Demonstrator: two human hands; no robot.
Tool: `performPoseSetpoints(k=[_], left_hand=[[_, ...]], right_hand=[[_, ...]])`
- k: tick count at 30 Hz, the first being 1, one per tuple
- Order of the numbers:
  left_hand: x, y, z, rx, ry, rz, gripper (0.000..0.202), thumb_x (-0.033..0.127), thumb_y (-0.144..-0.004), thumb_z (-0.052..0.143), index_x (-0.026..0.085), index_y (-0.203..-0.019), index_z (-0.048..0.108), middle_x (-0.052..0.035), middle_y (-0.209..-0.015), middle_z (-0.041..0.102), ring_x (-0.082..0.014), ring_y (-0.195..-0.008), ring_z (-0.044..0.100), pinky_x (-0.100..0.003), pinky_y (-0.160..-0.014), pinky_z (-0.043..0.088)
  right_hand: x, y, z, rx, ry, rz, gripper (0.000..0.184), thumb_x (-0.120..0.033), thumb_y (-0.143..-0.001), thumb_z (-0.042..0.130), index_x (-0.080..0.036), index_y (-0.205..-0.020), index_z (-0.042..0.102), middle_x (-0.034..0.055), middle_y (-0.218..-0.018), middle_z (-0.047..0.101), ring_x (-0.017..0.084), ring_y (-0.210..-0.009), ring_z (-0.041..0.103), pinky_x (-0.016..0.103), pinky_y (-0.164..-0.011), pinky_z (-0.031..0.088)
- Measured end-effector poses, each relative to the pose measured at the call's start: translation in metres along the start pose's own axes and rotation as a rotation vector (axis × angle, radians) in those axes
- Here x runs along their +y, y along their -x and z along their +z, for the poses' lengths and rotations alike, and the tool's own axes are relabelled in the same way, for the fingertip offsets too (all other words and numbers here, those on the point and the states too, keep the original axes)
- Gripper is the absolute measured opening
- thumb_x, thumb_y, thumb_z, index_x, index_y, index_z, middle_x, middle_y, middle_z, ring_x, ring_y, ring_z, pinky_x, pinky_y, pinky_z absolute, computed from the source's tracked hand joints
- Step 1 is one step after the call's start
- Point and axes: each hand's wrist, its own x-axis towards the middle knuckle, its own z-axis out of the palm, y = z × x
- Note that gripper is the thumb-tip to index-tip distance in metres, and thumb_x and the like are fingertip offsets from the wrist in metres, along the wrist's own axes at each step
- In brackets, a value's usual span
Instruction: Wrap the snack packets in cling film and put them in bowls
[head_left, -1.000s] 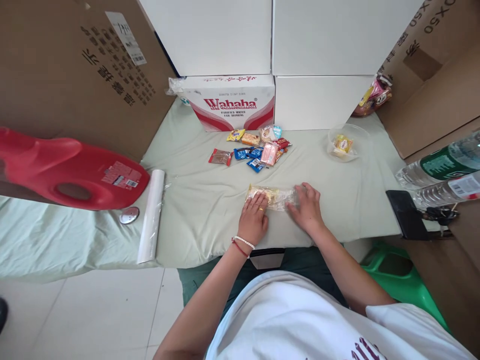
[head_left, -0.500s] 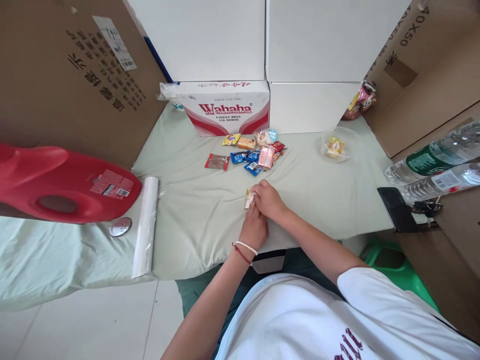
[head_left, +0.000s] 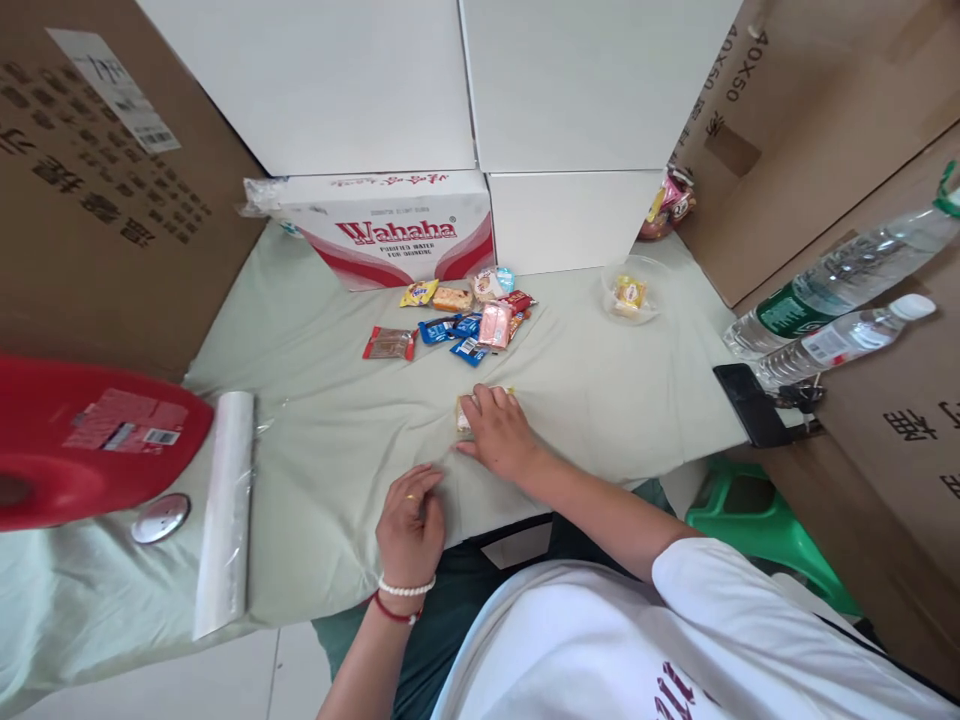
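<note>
My right hand (head_left: 501, 435) lies flat over a small wrapped snack packet (head_left: 463, 413) on the pale green cloth (head_left: 330, 440), pressing it down; only the packet's left end shows. My left hand (head_left: 411, 525) rests near the front edge of the cloth with its fingers curled loosely and nothing visible in them. It wears a ring and two bracelets. A pile of small snack packets (head_left: 469, 315) lies just beyond my right hand.
A roll of clear film (head_left: 223, 510) lies at the left beside a round metal lid (head_left: 160, 517) and a red jug (head_left: 82, 445). A Wahaha carton (head_left: 386, 230) and white boxes stand behind. A clear bowl (head_left: 630, 292), two water bottles (head_left: 832, 300) and a phone (head_left: 750, 400) are on the right.
My left hand has let go of the packet and drawn back toward the front edge. My right hand now covers the folded packet alone. The view has shifted left.
</note>
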Motion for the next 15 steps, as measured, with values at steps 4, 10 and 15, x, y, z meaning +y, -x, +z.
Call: performPoseSetpoints(k=[4,10,15], left_hand=[[-0.011,0.007,-0.004,-0.003,-0.09,0.021,0.023,0.011,-0.091,0.05,0.023,-0.099,0.069,-0.0055,-0.1,0.076,-0.0232,-0.106,0.072,-0.044,-0.097,0.058],[-0.01,0.008,0.01,0.021,-0.264,0.11,0.018,0.01,-0.088,0.056,0.023,-0.093,0.067,-0.0091,-0.099,0.072,-0.026,-0.103,0.07,-0.043,-0.091,0.057],[-0.006,0.007,0.012,0.019,-0.339,0.16,0.017,0.01,-0.087,0.057,0.024,-0.094,0.064,-0.0089,-0.099,0.069,-0.0267,-0.099,0.067,-0.042,-0.09,0.056]], right_hand=[[0.01,-0.006,-0.002,0.02,-0.061,0.046,0.031,-0.025,-0.098,0.061,-0.02,-0.128,0.064,0.0157,-0.131,0.062,0.033,-0.114,0.051,0.046,-0.098,0.047],[0.127,-0.007,-0.085,0.318,-0.285,0.317,0.043,-0.029,-0.107,0.035,-0.023,-0.146,0.052,0.0102,-0.136,0.066,0.026,-0.116,0.061,0.039,-0.101,0.049],[0.281,-0.042,-0.19,0.342,0.02,0.617,0.039,-0.024,-0.1,0.043,-0.015,-0.131,0.065,0.0138,-0.125,0.069,0.025,-0.108,0.063,0.036,-0.095,0.047]])
